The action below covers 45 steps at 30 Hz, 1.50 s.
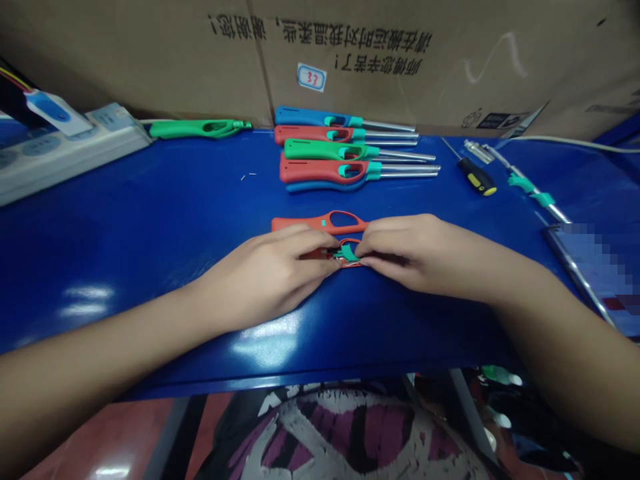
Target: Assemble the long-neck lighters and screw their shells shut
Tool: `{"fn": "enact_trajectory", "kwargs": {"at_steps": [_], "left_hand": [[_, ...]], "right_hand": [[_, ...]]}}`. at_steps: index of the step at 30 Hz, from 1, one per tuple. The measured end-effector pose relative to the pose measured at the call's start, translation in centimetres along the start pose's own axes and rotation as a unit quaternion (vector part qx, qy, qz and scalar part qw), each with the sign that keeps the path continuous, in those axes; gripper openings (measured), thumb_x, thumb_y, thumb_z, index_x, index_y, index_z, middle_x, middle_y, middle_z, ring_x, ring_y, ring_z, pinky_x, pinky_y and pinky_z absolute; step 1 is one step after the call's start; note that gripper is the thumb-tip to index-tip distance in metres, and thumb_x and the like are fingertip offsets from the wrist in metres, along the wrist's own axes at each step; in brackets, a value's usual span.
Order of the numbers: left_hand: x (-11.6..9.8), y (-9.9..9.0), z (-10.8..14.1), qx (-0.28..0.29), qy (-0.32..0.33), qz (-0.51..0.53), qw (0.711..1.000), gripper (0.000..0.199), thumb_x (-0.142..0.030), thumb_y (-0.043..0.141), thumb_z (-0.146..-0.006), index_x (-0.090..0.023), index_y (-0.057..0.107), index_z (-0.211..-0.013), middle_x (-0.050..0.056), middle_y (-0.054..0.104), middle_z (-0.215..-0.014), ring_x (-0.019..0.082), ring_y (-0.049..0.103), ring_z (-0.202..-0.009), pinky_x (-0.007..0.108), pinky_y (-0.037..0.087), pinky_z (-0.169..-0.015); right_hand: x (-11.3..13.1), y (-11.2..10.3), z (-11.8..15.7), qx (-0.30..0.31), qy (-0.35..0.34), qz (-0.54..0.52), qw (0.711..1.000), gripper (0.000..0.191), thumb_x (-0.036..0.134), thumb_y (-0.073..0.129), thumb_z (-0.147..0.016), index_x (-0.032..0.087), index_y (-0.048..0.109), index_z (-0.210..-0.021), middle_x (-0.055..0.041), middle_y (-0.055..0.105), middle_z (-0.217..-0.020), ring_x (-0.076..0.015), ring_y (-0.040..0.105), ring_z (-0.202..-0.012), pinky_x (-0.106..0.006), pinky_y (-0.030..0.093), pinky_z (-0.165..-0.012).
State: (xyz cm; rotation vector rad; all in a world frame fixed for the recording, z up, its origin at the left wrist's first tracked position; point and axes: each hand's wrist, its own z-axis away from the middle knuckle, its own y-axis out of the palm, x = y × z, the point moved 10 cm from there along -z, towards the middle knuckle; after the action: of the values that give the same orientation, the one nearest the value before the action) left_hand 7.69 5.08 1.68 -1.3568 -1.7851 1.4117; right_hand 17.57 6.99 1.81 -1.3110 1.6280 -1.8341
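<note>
On the blue table lies an opened red lighter casing half [354, 265], with a green trigger [349, 253] and thin wires showing inside it. My left hand [287, 263] is closed over its left part, thumb and fingers pinching around the inner parts. From the other side, my right hand [400, 250] pinches the casing near the trigger. Its fingertips hide what exactly they grip. Just behind, a second red casing half [320, 223] lies flat, partly covered by both hands.
Several assembled long-necked lighters [325, 171] are stacked behind my hands. A green casing [195, 129] and a power strip [75, 150] lie at the left. A screwdriver [477, 177] and metal tubes with green parts [543, 198] lie at the right. A cardboard box [150, 60] stands behind.
</note>
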Motion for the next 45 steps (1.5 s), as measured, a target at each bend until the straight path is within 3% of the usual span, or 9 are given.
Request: {"fn": "enact_trajectory", "kwargs": {"at_steps": [19,33,45], "left_hand": [[-0.33,-0.46,0.03,-0.037,0.027,0.018,0.999,0.024,-0.02,0.056,-0.102,-0.013,0.074,-0.116,0.013,0.074,-0.117,0.026,0.071,-0.113,0.041,0.062,-0.096],[-0.38,-0.03,-0.16,-0.014,0.033,0.018,0.999,0.028,-0.02,0.055,-0.103,-0.015,0.073,-0.124,0.016,0.068,-0.127,0.029,0.066,-0.118,0.046,0.059,-0.098],[-0.82,0.26,-0.14,0.004,0.046,-0.031,0.998,0.033,-0.021,0.048,-0.106,-0.013,0.074,-0.124,0.018,0.07,-0.121,0.03,0.068,-0.116,0.047,0.063,-0.094]], "right_hand": [[0.08,-0.11,-0.01,-0.003,-0.007,-0.014,1.0,0.016,0.014,0.056,-0.099,0.014,0.073,-0.099,-0.0065,0.071,-0.096,-0.0169,0.066,-0.087,-0.029,0.05,-0.078],[0.02,-0.02,-0.1,0.008,-0.001,-0.015,1.0,0.018,0.014,0.056,-0.1,0.013,0.074,-0.097,-0.0058,0.071,-0.093,-0.0164,0.065,-0.085,-0.028,0.048,-0.078],[0.24,0.59,0.27,0.033,-0.005,0.045,0.998,0.023,0.015,0.05,-0.101,0.013,0.072,-0.103,-0.0095,0.071,-0.1,-0.0211,0.068,-0.091,-0.032,0.052,-0.08]]}}
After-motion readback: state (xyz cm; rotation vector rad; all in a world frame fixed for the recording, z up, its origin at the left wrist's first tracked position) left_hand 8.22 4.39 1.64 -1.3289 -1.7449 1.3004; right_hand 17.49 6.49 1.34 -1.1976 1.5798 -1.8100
